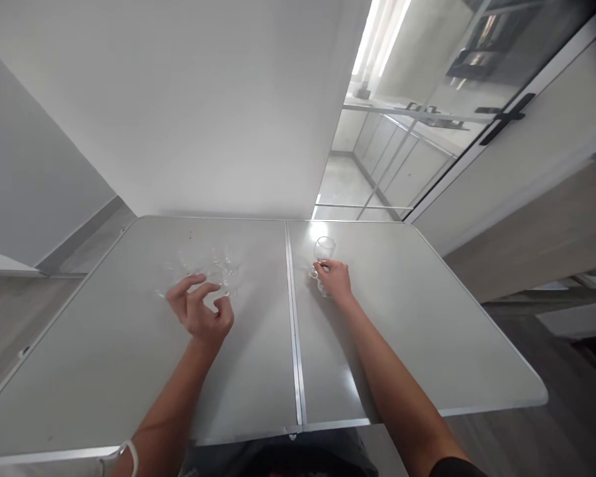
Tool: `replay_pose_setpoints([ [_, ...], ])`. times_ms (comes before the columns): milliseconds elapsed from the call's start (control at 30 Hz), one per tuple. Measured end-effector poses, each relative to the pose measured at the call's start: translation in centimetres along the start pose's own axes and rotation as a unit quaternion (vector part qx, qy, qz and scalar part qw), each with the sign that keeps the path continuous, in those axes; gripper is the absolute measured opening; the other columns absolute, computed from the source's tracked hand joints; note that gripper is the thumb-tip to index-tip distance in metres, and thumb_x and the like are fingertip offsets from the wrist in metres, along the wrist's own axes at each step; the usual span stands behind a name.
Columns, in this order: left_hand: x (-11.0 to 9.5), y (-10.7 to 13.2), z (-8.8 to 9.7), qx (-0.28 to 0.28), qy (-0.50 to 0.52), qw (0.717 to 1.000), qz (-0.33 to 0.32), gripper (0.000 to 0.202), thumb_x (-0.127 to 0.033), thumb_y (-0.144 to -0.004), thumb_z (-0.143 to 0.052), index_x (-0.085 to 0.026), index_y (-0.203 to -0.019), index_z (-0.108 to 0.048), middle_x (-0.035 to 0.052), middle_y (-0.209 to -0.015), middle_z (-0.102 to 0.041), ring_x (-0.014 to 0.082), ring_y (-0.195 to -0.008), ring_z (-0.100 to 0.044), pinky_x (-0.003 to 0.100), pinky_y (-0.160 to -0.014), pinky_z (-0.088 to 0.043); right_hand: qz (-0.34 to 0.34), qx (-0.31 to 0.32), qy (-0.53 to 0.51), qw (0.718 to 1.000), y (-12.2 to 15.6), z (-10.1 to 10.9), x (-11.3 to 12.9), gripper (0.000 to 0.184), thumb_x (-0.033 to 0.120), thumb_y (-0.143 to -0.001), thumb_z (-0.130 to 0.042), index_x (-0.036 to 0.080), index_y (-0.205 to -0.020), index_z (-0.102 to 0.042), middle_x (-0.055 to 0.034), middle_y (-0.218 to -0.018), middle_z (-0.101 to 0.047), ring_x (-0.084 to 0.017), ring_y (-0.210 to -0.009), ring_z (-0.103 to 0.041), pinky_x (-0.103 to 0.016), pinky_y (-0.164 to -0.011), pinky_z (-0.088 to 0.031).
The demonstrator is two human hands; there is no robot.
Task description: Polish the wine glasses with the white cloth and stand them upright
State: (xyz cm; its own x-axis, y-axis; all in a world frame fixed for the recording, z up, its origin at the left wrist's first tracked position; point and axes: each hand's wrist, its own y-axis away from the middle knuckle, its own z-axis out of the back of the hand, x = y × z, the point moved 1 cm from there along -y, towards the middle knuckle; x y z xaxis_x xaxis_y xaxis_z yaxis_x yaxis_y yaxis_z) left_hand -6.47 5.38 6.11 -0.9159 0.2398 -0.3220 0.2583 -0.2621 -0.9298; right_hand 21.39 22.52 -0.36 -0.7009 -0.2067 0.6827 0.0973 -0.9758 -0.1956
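Note:
A small clear stemmed glass (pixel 324 250) stands upright on the right half of a grey folding table (pixel 129 371). My right hand (pixel 334 279) pinches its stem and foot from the near side. Left of the table's centre seam lies a cluster of clear glassware (pixel 213 270), hard to make out against the glare. My left hand (pixel 199 311) hovers just in front of that cluster with fingers curled and apart, holding nothing that shows.
The table's metal centre seam (pixel 292 311) runs front to back between my hands. A white wall stands close behind the table. A glass door with a black handle (pixel 506 118) opens to a hallway at the right. Wooden floor surrounds the table.

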Motion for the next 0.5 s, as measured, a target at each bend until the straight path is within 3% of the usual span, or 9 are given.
replay_pose_setpoints([
  [200, -1.5, 0.0, 1.3, 0.076, -0.038, 0.986, 0.143, 0.053, -0.012, -0.068, -0.065, -0.015, -0.120, -0.054, 0.0160, -0.124, -0.053, 0.0317, -0.125, -0.048, 0.050, -0.101, -0.046, -0.024, 0.006, 0.053, 0.998, -0.5, -0.2, 0.0, 0.029, 0.040, -0.090, -0.059, 0.021, -0.087, -0.081, -0.0073, -0.085, -0.079, -0.022, -0.080, -0.072, -0.027, -0.070, -0.047],
  [400, -1.5, 1.7, 2.3, 0.122, -0.027, 0.964, 0.235, 0.066, -0.034, -0.073, -0.079, -0.017, -0.130, -0.050, 0.0131, -0.129, -0.050, 0.0300, -0.128, -0.046, 0.046, -0.099, -0.050, -0.061, 0.016, 0.048, 0.997, -0.6, 0.0, 0.6, 0.028, 0.039, -0.092, -0.058, 0.022, -0.102, -0.078, -0.0079, -0.096, -0.079, -0.023, -0.095, -0.072, -0.027, -0.078, -0.048],
  [500, -0.9, 2.3, 2.6, 0.131, -0.019, 0.942, 0.309, 0.075, -0.041, -0.071, -0.082, -0.020, -0.134, -0.047, 0.0117, -0.134, -0.046, 0.0268, -0.121, -0.052, 0.047, -0.103, -0.049, -0.111, 0.042, 0.051, 0.992, -0.1, 1.7, 0.4, 0.041, 0.049, -0.085, -0.068, 0.019, -0.114, -0.071, -0.0113, -0.101, -0.076, -0.025, -0.097, -0.070, -0.027, -0.073, -0.046],
])
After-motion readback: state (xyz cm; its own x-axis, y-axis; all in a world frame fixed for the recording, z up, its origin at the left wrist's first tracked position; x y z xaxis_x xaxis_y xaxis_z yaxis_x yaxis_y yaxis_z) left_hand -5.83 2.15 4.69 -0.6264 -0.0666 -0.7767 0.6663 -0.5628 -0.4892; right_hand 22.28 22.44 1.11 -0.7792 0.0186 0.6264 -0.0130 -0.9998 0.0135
